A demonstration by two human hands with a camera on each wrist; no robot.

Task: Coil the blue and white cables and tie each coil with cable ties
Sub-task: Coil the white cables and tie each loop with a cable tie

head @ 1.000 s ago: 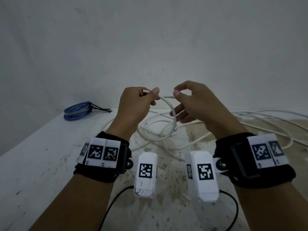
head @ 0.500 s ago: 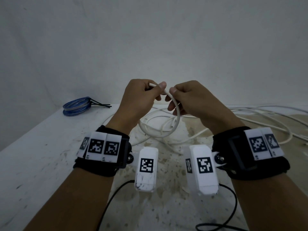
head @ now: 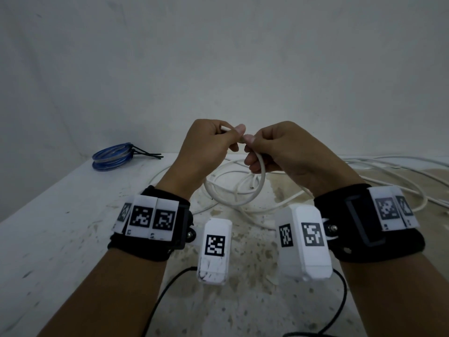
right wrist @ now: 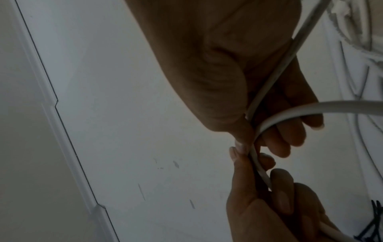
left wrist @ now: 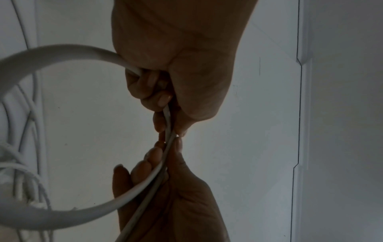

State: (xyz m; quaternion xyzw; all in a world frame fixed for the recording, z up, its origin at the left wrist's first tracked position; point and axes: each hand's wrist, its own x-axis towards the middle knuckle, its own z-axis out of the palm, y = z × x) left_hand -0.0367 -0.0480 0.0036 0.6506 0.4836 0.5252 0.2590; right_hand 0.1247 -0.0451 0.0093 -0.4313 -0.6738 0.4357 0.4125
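Observation:
I hold the white cable (head: 263,177) above the table with both hands, bent into one small loop that hangs below them. My left hand (head: 233,133) pinches the cable's end between thumb and forefinger. Thumb to thumb with it, my right hand (head: 250,144) pinches the crossing strands. The left wrist view shows the loop (left wrist: 62,50) curving out of the left fist and two strands running between both hands' fingers. In the right wrist view the cable (right wrist: 311,106) bends over my right fingers. The blue cable (head: 111,156) lies coiled at the table's far left with black cable ties (head: 145,154) sticking out.
The rest of the white cable (head: 388,164) sprawls in loose curves over the far and right part of the stained white table (head: 60,227). A plain wall stands right behind. Black camera leads (head: 165,288) trail near the front edge.
Both hands have risen and closed together. The right hand brought its strand up to the left hand's pinch, and the loop now hangs rounder below them.

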